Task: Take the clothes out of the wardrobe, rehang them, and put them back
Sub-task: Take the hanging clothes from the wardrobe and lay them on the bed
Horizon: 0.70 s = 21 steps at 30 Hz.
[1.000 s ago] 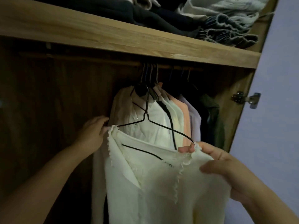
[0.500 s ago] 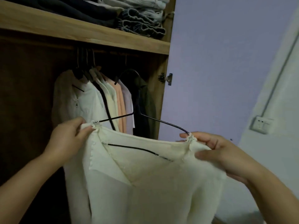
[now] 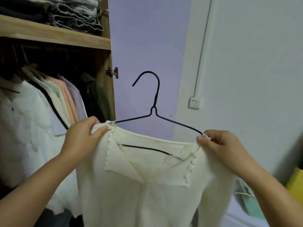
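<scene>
A cream knit top (image 3: 147, 190) with a frilled neckline hangs on a black wire hanger (image 3: 155, 97), held up in the air outside the wardrobe (image 3: 65, 38). My left hand (image 3: 82, 140) pinches the top's left shoulder where it meets the hanger. My right hand (image 3: 219, 145) pinches the right shoulder over the hanger's end. The hanger's hook is free, hooked on nothing. Inside the wardrobe, at the left, several pale shirts (image 3: 49, 108) hang in a row.
A wooden shelf carries folded clothes (image 3: 70, 13) above the hanging space. The wardrobe's side panel has a metal hinge (image 3: 112, 72). A lilac wall stands behind the hanger, and a white wall with a socket (image 3: 194, 102) lies to the right. A yellow object (image 3: 296, 182) sits at the far right.
The cream top and its hanger came off the rail and out of the wardrobe, moving right. My view swung right with them, and the hook now hangs free before the lilac wall.
</scene>
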### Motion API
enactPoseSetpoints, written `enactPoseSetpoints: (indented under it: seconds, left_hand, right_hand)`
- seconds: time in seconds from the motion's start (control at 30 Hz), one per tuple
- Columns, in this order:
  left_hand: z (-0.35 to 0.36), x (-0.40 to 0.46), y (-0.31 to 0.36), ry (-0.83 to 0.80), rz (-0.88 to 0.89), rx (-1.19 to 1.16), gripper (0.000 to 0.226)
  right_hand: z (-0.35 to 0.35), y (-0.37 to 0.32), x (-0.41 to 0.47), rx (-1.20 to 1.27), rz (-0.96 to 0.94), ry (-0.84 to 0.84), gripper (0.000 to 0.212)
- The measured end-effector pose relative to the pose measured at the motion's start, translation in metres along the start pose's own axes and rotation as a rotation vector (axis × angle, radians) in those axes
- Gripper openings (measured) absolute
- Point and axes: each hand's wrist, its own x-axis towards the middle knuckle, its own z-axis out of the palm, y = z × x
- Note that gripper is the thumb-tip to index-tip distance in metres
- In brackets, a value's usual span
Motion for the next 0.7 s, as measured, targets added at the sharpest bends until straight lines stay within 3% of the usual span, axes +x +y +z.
enactPoseSetpoints:
  seconds: [0.3, 0.7]
  left_hand:
    - [0.011, -0.061, 0.049, -0.224, 0.108, -0.191, 0.023]
    - [0.042, -0.172, 0.186, -0.490, 0.300, -0.370, 0.021]
  right_hand:
    - [-0.040, -0.001, -0.146, -0.181, 0.156, 0.326, 0.044]
    - [-0.130, -0.019, -0.351, -0.363, 0.400, 0.592, 0.047]
